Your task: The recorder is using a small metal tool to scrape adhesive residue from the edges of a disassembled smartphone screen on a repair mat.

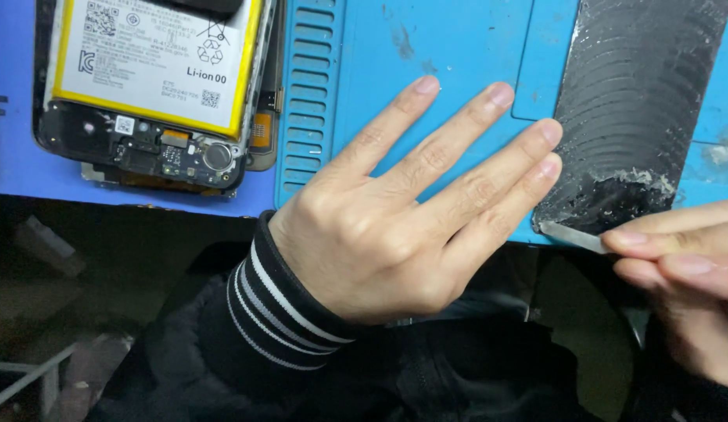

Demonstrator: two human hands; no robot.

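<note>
Plainly brittle, the cracked panel point(634, 109) at two o'clock is steadied by the flat, unclenched left hand point(403, 219) while the right hand point(684, 273) pinches a thin blade point(571, 234) under its corner.

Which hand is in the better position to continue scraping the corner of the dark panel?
The right hand, probably. It holds the thin metal blade, whose tip lies at the lower edge of the dark panel. The left hand holds no tool; it lies flat on the blue mat, fingertips against the panel's edge.

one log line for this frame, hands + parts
left hand: flat, fingertips steadying dark back panel | right hand: pinching thin metal blade at panel's corner | opened phone: apart, on blue mat
</note>
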